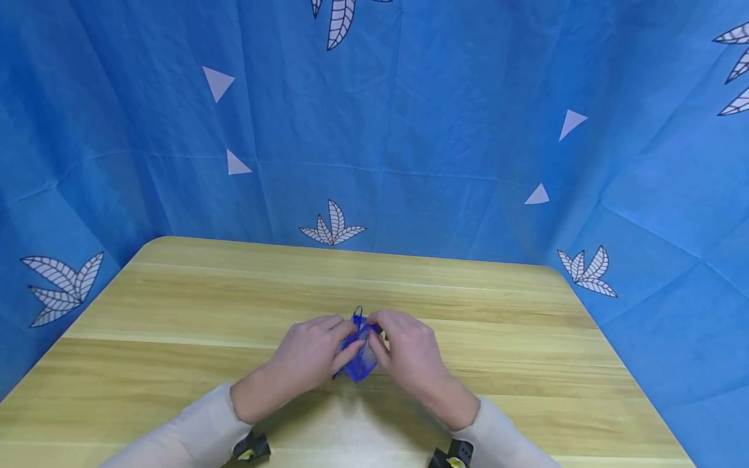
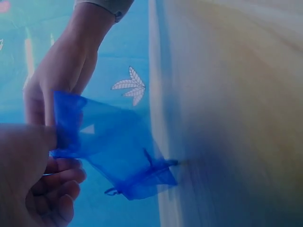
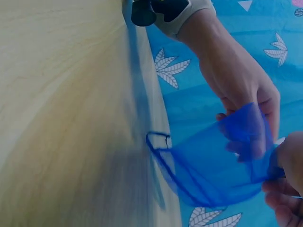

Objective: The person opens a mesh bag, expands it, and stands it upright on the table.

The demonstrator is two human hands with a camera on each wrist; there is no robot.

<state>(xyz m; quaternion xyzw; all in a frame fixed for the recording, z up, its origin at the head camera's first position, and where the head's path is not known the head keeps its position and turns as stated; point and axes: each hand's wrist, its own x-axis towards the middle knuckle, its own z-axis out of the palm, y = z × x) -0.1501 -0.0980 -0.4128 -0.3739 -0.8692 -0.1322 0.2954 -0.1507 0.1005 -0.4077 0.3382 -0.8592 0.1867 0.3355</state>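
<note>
A small sheer blue drawstring bag [image 1: 358,369] is held between both hands, over the middle of the wooden table. My left hand [image 1: 310,348] pinches one side of it between thumb and fingers. On the opposite side, my right hand [image 1: 412,348] pinches the fabric near the top. The left wrist view shows the bag [image 2: 118,142] stretched out thin and see-through, with a dark cord along its lower end. Cord loops also stick out at the left of the bag [image 3: 213,165] in the right wrist view. Fingers partly hide the gripped fabric.
The wooden table [image 1: 193,305] has rounded far corners. Behind it and at both sides hangs a blue curtain [image 1: 445,130] with white leaves and triangles. Black devices [image 1: 251,447] are worn at both wrists, below the pale sleeves [image 1: 193,422].
</note>
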